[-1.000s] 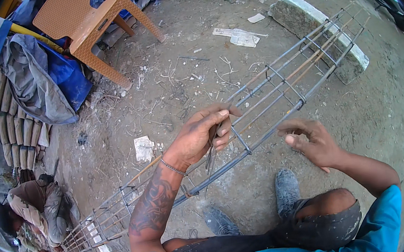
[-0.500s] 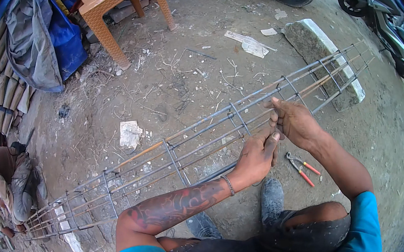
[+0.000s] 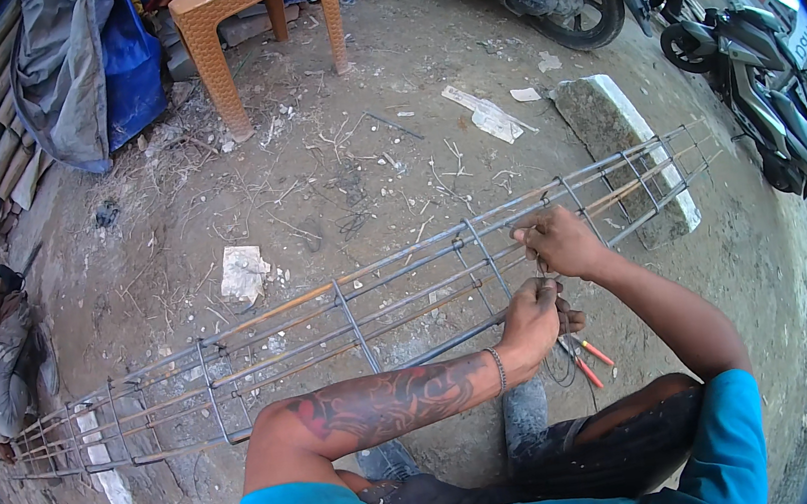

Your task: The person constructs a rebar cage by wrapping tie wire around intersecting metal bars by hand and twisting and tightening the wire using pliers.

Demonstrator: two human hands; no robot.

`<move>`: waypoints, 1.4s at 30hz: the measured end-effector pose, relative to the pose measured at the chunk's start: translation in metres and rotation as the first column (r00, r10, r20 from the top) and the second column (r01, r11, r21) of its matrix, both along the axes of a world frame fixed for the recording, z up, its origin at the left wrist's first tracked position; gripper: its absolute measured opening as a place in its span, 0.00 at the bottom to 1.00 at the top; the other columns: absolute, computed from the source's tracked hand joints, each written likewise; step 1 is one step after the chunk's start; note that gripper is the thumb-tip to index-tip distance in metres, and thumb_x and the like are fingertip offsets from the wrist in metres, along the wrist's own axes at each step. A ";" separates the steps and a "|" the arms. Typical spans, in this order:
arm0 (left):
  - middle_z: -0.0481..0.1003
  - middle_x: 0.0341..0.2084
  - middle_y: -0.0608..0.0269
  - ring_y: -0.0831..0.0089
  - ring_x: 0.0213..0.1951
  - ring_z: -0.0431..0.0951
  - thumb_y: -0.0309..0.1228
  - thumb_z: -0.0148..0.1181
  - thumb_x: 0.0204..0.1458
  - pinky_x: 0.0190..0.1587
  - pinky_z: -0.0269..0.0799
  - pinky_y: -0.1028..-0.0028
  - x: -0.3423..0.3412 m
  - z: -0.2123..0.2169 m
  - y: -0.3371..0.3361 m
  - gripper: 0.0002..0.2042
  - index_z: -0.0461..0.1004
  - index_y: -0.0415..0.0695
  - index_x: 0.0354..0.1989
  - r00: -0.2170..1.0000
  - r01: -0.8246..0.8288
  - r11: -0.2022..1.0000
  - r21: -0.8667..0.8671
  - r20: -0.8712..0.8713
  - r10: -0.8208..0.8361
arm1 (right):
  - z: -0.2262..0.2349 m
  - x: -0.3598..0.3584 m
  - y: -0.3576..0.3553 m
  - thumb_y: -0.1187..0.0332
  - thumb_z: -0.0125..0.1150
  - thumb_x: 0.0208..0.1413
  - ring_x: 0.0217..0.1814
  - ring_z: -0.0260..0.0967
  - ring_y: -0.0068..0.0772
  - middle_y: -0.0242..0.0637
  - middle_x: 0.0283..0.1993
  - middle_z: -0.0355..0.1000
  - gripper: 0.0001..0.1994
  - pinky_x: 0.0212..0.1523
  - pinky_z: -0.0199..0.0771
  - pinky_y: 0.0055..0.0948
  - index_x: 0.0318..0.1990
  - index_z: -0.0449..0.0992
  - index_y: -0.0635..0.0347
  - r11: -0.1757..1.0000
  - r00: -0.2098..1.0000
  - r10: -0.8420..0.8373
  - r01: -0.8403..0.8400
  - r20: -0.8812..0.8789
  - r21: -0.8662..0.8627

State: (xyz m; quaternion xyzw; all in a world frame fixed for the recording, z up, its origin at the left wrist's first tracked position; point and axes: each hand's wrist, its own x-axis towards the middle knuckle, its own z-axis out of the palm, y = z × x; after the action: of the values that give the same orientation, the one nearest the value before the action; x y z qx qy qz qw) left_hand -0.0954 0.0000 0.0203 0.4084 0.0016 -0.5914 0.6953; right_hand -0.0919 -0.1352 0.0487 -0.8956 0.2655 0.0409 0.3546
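A long rebar cage (image 3: 353, 324) of thin bars and square stirrups runs from the lower left to the upper right in front of me. My left hand (image 3: 531, 325) is closed at the cage's near side, holding thin tie wire (image 3: 559, 370) that hangs in loops below it. Just above, my right hand (image 3: 564, 242) is pinched near the cage's upper bars, on a wire strand that seems to stretch between both hands. The fingertips partly hide it. Below my hands, red-handled pincers (image 3: 594, 366) lie on the ground, partly behind the wire loops.
A concrete block (image 3: 599, 117) supports the cage's right end; a pale block (image 3: 109, 480) lies under its left end. Another person (image 3: 9, 361) crouches there, hands at the bars. An orange plastic chair (image 3: 227, 42) and motorcycles (image 3: 757, 98) stand beyond. Paper scraps (image 3: 243, 274) litter the dirt.
My hands have drawn apart, the left now lower and the right above it. Wire loops now show under the left hand. The whole view has shifted slightly.
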 end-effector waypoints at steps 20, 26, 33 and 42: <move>0.75 0.26 0.57 0.69 0.28 0.70 0.43 0.55 0.50 0.31 0.66 0.68 0.174 -0.025 -0.051 0.18 0.78 0.38 0.29 0.303 0.230 0.738 0.635 0.674 -0.674 | -0.035 0.031 -0.007 0.71 0.60 0.41 0.25 0.73 0.39 0.51 0.23 0.72 0.08 0.29 0.71 0.33 0.28 0.78 0.68 0.969 0.990 0.026 0.010 0.140 -0.248; 0.75 0.24 0.63 0.75 0.24 0.70 0.37 0.60 0.48 0.25 0.64 0.71 0.176 -0.045 -0.063 0.13 0.77 0.36 0.29 0.563 0.238 0.807 0.540 0.601 -0.568 | -0.032 0.025 -0.005 0.72 0.59 0.43 0.19 0.71 0.34 0.50 0.26 0.73 0.10 0.25 0.71 0.33 0.34 0.77 0.69 0.967 0.977 0.128 -0.084 0.171 -0.239; 0.75 0.24 0.61 0.74 0.24 0.71 0.33 0.63 0.47 0.25 0.65 0.69 0.176 -0.058 -0.066 0.12 0.77 0.34 0.28 0.655 0.186 0.851 0.491 0.584 -0.480 | 0.016 0.002 0.020 0.74 0.52 0.44 0.29 0.74 0.49 0.56 0.27 0.72 0.13 0.34 0.73 0.39 0.38 0.74 0.71 0.994 0.994 0.106 -0.105 0.017 -0.024; 0.75 0.21 0.56 0.72 0.27 0.75 0.33 0.58 0.51 0.30 0.68 0.70 0.177 -0.057 -0.055 0.12 0.76 0.32 0.29 0.280 -0.086 0.883 0.461 0.862 -0.423 | -0.022 0.018 0.011 0.77 0.50 0.43 0.39 0.72 0.55 0.60 0.33 0.71 0.09 0.42 0.71 0.42 0.30 0.76 0.70 0.953 0.966 0.202 -0.156 0.160 -0.260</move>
State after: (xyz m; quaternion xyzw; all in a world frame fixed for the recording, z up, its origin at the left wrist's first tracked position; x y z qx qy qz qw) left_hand 0.0815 -0.0550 -0.0363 0.8136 -0.3261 -0.2904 0.3839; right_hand -0.0743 -0.1240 0.0271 -0.9528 0.1518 -0.0433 0.2592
